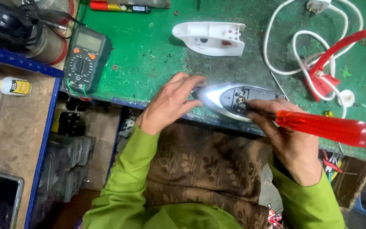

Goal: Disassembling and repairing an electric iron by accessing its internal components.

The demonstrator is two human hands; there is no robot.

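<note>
Honestly, my left hand (pixel 168 104) only presses flat-fingered on the iron soleplate (pixel 229 99) — right hand (pixel 291 138) clamped around the red screwdriver (pixel 327 127); it could slip off the bench edge (pixel 119 101).

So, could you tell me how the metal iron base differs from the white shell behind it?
The base is shiny metal; the shell is matt white plastic. The left hand steadies the base while the right hand works a screwdriver on it; the shell lies untouched. Both share a pointed iron outline.
</note>
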